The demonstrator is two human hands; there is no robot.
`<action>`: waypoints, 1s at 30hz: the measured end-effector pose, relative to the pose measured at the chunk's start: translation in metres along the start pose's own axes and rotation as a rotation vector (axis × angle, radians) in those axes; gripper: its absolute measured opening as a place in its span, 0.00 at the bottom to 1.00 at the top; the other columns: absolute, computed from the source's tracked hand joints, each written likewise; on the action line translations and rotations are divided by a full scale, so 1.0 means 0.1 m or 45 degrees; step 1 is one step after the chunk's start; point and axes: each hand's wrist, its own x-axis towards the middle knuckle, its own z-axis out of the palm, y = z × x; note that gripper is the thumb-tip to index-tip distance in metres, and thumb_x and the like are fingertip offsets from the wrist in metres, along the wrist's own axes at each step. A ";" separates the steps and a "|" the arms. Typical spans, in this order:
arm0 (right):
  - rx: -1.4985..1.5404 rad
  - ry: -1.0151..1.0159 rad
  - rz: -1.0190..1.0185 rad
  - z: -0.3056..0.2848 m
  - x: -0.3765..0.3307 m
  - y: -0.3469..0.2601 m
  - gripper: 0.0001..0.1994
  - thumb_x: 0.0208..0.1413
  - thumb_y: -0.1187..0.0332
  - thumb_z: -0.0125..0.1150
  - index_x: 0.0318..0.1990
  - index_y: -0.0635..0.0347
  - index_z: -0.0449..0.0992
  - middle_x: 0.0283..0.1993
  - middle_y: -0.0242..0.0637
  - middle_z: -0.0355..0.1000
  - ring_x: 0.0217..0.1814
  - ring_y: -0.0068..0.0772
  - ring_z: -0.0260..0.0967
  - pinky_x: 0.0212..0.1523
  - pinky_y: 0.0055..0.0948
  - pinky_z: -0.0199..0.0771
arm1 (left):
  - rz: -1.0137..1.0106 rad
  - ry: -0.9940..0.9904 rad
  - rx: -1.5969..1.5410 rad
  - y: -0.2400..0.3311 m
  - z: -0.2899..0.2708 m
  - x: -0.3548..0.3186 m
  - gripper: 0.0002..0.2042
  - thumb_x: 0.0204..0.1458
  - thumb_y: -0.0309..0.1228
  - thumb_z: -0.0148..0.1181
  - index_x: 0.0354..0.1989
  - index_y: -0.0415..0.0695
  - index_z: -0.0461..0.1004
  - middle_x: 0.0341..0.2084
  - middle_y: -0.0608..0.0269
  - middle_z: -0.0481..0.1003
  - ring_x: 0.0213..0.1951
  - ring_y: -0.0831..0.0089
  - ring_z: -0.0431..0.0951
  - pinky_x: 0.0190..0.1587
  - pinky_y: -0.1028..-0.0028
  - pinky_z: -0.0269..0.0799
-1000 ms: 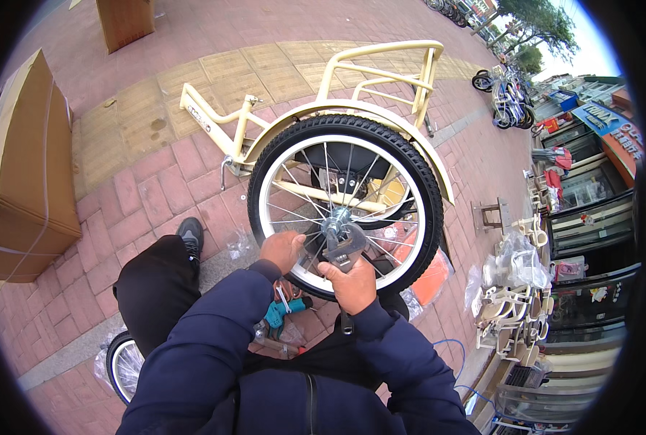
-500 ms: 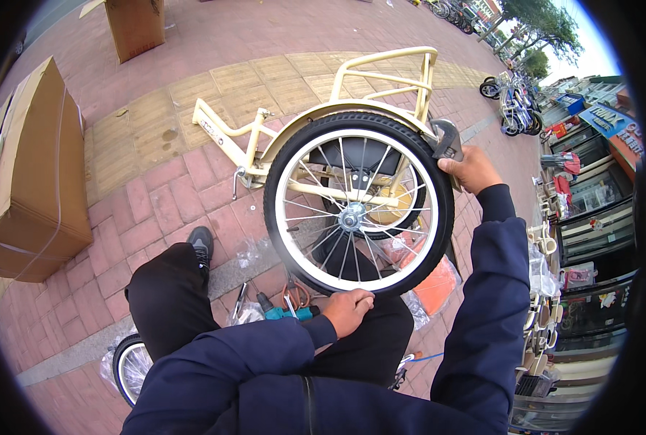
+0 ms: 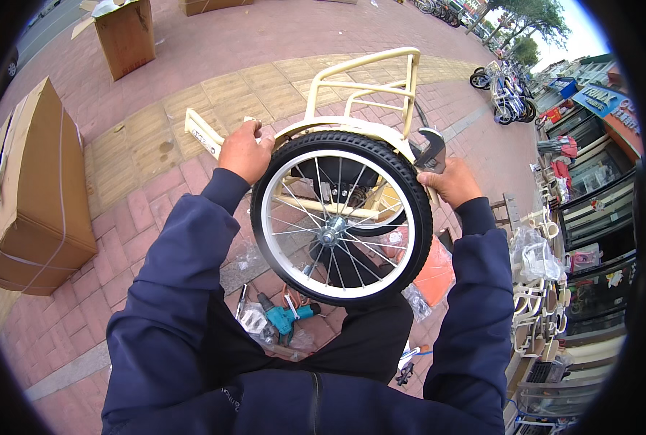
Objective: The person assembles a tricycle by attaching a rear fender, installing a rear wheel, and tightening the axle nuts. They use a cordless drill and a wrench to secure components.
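Note:
A cream bicycle frame (image 3: 205, 134) with a rear rack (image 3: 366, 85) and curved mudguard stands in front of me. Its black-tyred, white-rimmed wheel (image 3: 263, 235) faces me, with a silver hub in the middle. At the left, my left hand (image 3: 244, 151) is closed around the frame just ahead of the tyre; the fingers' far side is hidden. My right hand (image 3: 453, 183) grips an adjustable wrench (image 3: 431, 151) beside the mudguard's right end, jaws upward. Through the spokes shows part of a second wheel (image 3: 388, 206).
A teal power drill (image 3: 285, 316) and clear plastic lie on the brick paving by my legs. An orange plastic-wrapped piece (image 3: 434, 279) is right of the wheel. Large cardboard boxes (image 3: 47, 196) stand left; parked bicycles (image 3: 507, 94) and shopfronts are right.
My left hand has left the wheel's lower edge and moved up to the frame's left side. The wheel and frame sit slightly further left. My right hand still holds the wrench.

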 end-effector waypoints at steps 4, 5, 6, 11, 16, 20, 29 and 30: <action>-0.043 0.092 -0.128 0.13 -0.17 0.07 0.19 0.48 0.61 0.75 0.39 0.69 0.81 0.31 0.48 0.79 0.31 0.40 0.76 0.39 0.37 0.74 | 0.002 -0.092 0.068 -0.12 0.03 -0.07 0.30 0.56 0.45 0.61 0.58 0.31 0.69 0.49 0.36 0.75 0.53 0.46 0.76 0.57 0.58 0.70; -0.059 0.092 -0.094 0.17 -0.24 0.10 0.19 0.48 0.61 0.75 0.40 0.69 0.81 0.31 0.49 0.79 0.32 0.40 0.76 0.39 0.37 0.74 | -0.011 -0.132 0.093 -0.13 0.07 -0.12 0.32 0.56 0.46 0.61 0.59 0.30 0.68 0.51 0.34 0.74 0.55 0.45 0.75 0.58 0.58 0.70; -0.075 0.098 -0.075 0.20 -0.32 0.12 0.19 0.48 0.61 0.75 0.40 0.69 0.81 0.31 0.49 0.79 0.32 0.40 0.77 0.39 0.37 0.74 | 0.016 -0.189 0.029 -0.12 0.11 -0.13 0.36 0.56 0.48 0.62 0.62 0.29 0.64 0.54 0.31 0.72 0.57 0.44 0.73 0.60 0.58 0.68; 0.117 0.084 -0.158 0.49 -0.76 0.19 0.16 0.47 0.66 0.74 0.41 0.66 0.82 0.32 0.48 0.80 0.33 0.39 0.78 0.40 0.35 0.75 | 0.053 -0.276 -0.049 -0.03 0.18 -0.35 0.39 0.56 0.53 0.60 0.65 0.30 0.62 0.57 0.32 0.70 0.60 0.43 0.71 0.62 0.59 0.66; 0.005 0.224 -0.083 0.95 -1.33 0.27 0.13 0.48 0.67 0.72 0.41 0.60 0.83 0.33 0.46 0.81 0.35 0.42 0.79 0.40 0.35 0.75 | 0.145 -0.198 -0.229 0.15 0.18 -0.43 0.44 0.56 0.53 0.61 0.69 0.30 0.53 0.61 0.30 0.65 0.63 0.41 0.67 0.65 0.59 0.63; 0.064 0.294 -0.100 1.23 -1.67 0.30 0.13 0.49 0.68 0.71 0.43 0.59 0.83 0.35 0.46 0.81 0.36 0.41 0.80 0.41 0.34 0.76 | 0.232 -0.223 -0.269 0.25 0.28 -0.47 0.45 0.54 0.48 0.65 0.70 0.30 0.50 0.62 0.31 0.64 0.64 0.42 0.66 0.66 0.60 0.62; 0.187 0.216 -0.128 1.56 -2.08 0.52 0.14 0.47 0.64 0.74 0.29 0.65 0.76 0.24 0.50 0.72 0.26 0.51 0.72 0.29 0.41 0.70 | 0.094 -0.150 0.032 0.27 0.41 -0.53 0.20 0.46 0.28 0.71 0.47 0.42 0.72 0.32 0.43 0.79 0.40 0.44 0.80 0.44 0.55 0.75; 0.144 0.271 -0.216 1.52 -2.08 0.61 0.13 0.48 0.65 0.73 0.29 0.65 0.76 0.24 0.50 0.72 0.25 0.50 0.71 0.29 0.41 0.70 | 0.132 -0.146 0.025 0.24 0.37 -0.55 0.18 0.45 0.28 0.71 0.44 0.43 0.73 0.31 0.44 0.79 0.39 0.44 0.80 0.42 0.55 0.75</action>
